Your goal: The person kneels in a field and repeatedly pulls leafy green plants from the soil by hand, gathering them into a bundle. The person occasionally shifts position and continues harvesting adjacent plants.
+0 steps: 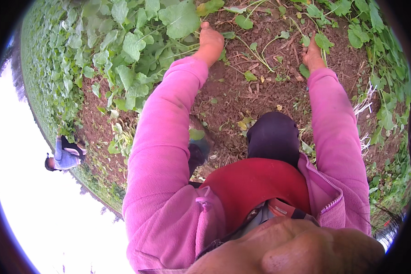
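My left hand (210,41) is closed at the stems of a dense stand of broad-leaved greens (133,44), at the edge of the bed. A large leaf (179,19) overhangs just left of its thumb. Over the bare soil on the right, my right hand (312,54) has its fingers curled at a thin-stemmed leafy plant (323,42). Leaves show above and below this hand, and its palm side is hidden. Between the hands, loose small-leaved stems (260,58) lie on brown soil (239,89) strewn with dry plant bits.
More greens (385,106) grow along the right, beside white strips (364,102). Cut or pulled greens (123,138) lie in a pile left of my left arm. My dark-clad knee (273,137) is below the soil patch. Another person (63,156) is at the far left among the plants.
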Available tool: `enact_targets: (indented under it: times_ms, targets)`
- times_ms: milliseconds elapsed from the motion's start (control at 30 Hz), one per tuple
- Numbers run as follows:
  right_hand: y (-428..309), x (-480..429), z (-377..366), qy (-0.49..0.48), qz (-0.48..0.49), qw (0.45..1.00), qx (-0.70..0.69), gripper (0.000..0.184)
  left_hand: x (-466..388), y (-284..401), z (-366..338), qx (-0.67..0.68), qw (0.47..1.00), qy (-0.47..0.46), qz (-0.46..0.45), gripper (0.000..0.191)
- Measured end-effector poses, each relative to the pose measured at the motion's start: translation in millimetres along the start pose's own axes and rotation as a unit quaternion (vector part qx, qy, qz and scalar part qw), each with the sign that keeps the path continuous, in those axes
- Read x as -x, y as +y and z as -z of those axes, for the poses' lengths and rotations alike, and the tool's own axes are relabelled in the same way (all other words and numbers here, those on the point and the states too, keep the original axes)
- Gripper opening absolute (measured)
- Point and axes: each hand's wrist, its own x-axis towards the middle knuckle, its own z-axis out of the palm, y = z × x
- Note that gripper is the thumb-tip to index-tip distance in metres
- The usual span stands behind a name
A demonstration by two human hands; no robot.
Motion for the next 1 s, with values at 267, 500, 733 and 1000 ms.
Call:
enact_targets:
  times_ms: [267,500,733,1000]
  targets:
    - [1.9,-0.9,0.6,-0.002,0.012,1.000,0.001,0.050,88.1,44.9,20.2,0.059,0.959,0.083,-0.264,0.019]
    - [1.9,2.6,-1.4,0.021,0.018,1.000,0.010,0.053,28.0,24.6,22.9,0.346,0.926,-0.098,-0.117,0.026]
    - [3.0,-3.2,0.4,0.009,0.003,1.000,0.010,0.056,-14.7,-14.2,-34.4,0.299,0.948,0.063,0.088,0.028]
    - [2.9,-2.1,-1.1,0.026,0.017,0.999,0.011,0.054,-20.2,-32.6,-67.5,-0.035,0.977,0.106,0.183,0.025]
